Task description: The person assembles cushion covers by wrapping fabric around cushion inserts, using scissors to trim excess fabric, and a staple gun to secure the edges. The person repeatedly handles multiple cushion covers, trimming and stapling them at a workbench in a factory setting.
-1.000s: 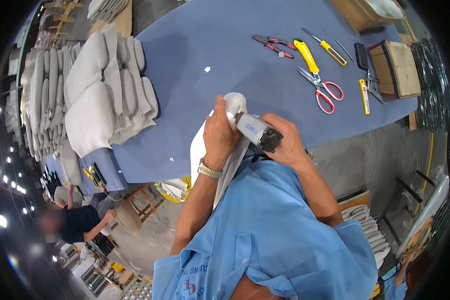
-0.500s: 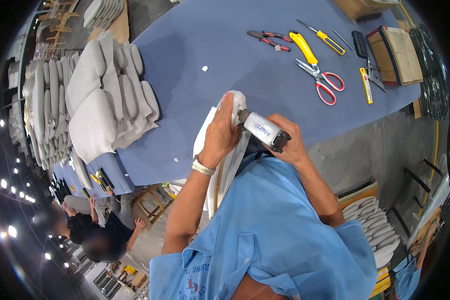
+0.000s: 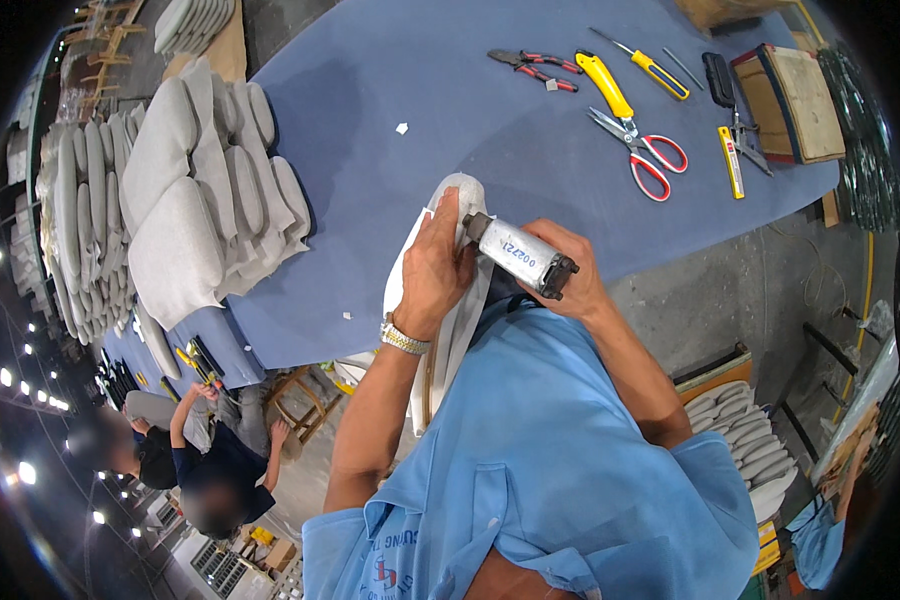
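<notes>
A long, narrow upholstered pad (image 3: 467, 192) in light grey fabric stands tilted against my body at the table's near edge. My left hand (image 3: 432, 278) grips it near its top end, fingers pressed along the cloth. In my right hand (image 3: 578, 268) is a silver pneumatic staple gun (image 3: 522, 256); its dark nose meets the pad's side just right of my left fingers. Whether the nose presses into the fabric, I cannot tell. My right fingers are partly hidden behind the tool.
On the blue table (image 3: 370, 200) lie pliers (image 3: 532, 68), a yellow cutter (image 3: 604, 82), a screwdriver (image 3: 658, 74) and red-handled scissors (image 3: 640, 155). Grey pads (image 3: 175, 235) are stacked at left, a box (image 3: 790, 105) stands far right. Two people (image 3: 215, 455) sit at lower left.
My hands, the pad and the staple gun have shifted slightly left and up in view. The gun stays against the pad. At lower left, a co-worker's arm has moved toward the table.
</notes>
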